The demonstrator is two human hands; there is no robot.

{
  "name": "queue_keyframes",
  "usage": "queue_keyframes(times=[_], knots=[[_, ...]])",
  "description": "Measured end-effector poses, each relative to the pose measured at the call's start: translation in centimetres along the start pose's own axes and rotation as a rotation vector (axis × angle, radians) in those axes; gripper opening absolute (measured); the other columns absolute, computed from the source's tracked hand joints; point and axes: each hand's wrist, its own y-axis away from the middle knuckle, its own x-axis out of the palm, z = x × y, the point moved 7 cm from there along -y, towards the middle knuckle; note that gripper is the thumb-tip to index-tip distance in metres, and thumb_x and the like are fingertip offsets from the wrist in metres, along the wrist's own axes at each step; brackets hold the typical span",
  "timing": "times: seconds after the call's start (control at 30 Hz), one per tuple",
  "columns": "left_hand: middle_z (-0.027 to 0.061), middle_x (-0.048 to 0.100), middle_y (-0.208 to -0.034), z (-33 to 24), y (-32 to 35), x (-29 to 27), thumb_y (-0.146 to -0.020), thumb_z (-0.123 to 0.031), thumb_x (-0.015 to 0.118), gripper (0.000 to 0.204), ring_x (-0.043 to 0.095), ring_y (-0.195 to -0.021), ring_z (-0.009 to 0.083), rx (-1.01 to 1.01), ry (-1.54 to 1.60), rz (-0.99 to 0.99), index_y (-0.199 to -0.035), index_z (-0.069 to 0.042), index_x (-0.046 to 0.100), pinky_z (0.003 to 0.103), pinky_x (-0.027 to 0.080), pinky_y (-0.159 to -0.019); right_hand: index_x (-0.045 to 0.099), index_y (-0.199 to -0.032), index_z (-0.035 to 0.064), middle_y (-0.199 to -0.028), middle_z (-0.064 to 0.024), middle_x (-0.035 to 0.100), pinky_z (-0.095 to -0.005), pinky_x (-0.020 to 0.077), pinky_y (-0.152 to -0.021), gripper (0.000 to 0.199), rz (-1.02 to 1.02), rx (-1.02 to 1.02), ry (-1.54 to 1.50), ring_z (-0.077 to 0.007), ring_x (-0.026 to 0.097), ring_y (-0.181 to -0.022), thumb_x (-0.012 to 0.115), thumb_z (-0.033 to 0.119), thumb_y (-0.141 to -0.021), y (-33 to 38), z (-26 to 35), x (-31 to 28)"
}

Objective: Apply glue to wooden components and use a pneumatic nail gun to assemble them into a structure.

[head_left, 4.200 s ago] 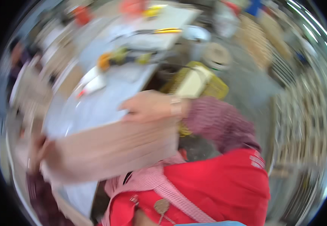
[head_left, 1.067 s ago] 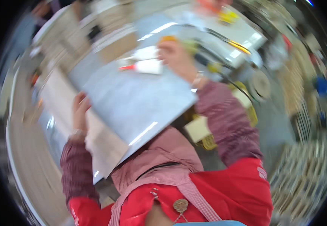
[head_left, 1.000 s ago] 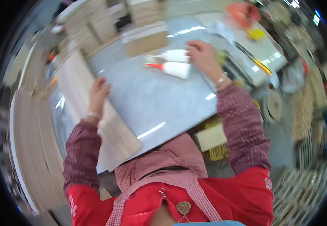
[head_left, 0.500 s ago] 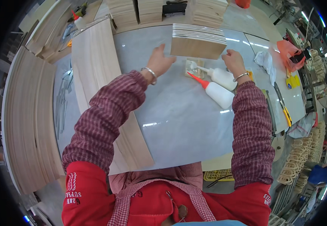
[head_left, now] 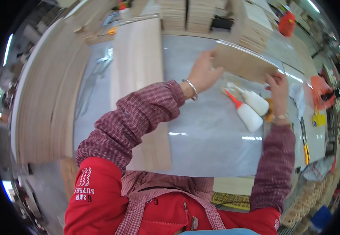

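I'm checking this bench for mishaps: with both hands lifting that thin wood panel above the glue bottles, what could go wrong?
The thin wood panel is held only at its edges by the left hand and right hand, so it might tilt or slip. Two white glue bottles lie right below it; a dropped panel could knock them or pick up glue. The stacks of boards stand close behind and could be bumped.

Pale tan board (head_left: pixel 243 62) in the grip; just below it two white bottles (head_left: pixel 251 109) (red-orange nozzles); maroon checked sleeves (head_left: pixel 146 115); grey glossy tabletop (head_left: pixel 205 145).
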Motion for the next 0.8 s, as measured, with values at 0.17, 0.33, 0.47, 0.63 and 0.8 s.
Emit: queue_keyframes(times=[0.17, 0.33, 0.47, 0.63, 0.8], knots=[[0.0152, 0.05, -0.119, -6.9, 5.5, -6.2, -0.079, -0.016, 0.061, 0.05, 0.052, -0.106, 0.0264, 0.067, 0.022, -0.021, -0.124, 0.0, 0.046, 0.035, 0.045, -0.089, 0.058, -0.096, -0.0012, -0.074, -0.005, 0.058, -0.0226, 0.0453, -0.06, 0.02, 0.173, 0.005, -0.03, -0.0112, 0.051, -0.065, 0.062, 0.017, -0.088, 5.5, 4.9, -0.2], [0.0111, 0.049, -0.126, -4.5, 13.7, -14.5, -0.083, -0.017, 0.062, 0.049, 0.051, -0.111, 0.023, -0.103, -0.07, -0.036, -0.128, -0.003, 0.047, 0.034, 0.044, -0.091, 0.059, -0.092, -0.0048, -0.07, -0.0066, 0.057, -0.0235, 0.0466, -0.057, 0.016, 0.246, 0.129, -0.12, -0.0115, 0.051, -0.06, 0.061, 0.01, -0.088, 11.9, 2.5, 0.1], [0.0113, 0.052, -0.126, 1.5, 24.5, -26.1, -0.085, -0.014, 0.063, 0.047, 0.052, -0.109, 0.0207, -0.269, -0.205, -0.477, -0.129, -0.003, 0.049, 0.032, 0.044, -0.09, 0.058, -0.095, -0.006, -0.072, -0.0074, 0.059, -0.025, 0.0496, -0.058, 0.015, 0.239, 0.188, -0.157, -0.0126, 0.054, -0.059, 0.061, 0.006, -0.087, 18.3, 1.0, -2.0], [0.0157, 0.057, -0.116, 5.6, 30.7, -23.8, -0.084, -0.013, 0.062, 0.047, 0.057, -0.101, 0.0217, -0.684, 0.18, -0.308, -0.126, 0.004, 0.048, 0.032, 0.048, -0.088, 0.058, -0.1, -0.0047, -0.075, -0.0074, 0.06, -0.0255, 0.0501, -0.06, 0.016, 0.241, 0.304, -0.149, -0.0131, 0.055, -0.062, 0.06, 0.004, -0.087, 25.8, -2.3, -6.1], [0.0108, 0.061, -0.106, 7.6, 30.2, -23.1, -0.086, -0.01, 0.06, 0.037, 0.058, -0.09, 0.0171, -0.788, 0.385, -0.305, -0.122, 0.002, 0.054, 0.026, 0.048, -0.081, 0.06, -0.1, -0.0035, -0.076, -0.0073, 0.061, -0.0242, 0.0493, -0.061, 0.015, 0.267, 0.334, -0.102, -0.0133, 0.055, -0.061, 0.059, 0.005, -0.088, 31.0, -2.3, -6.7]])
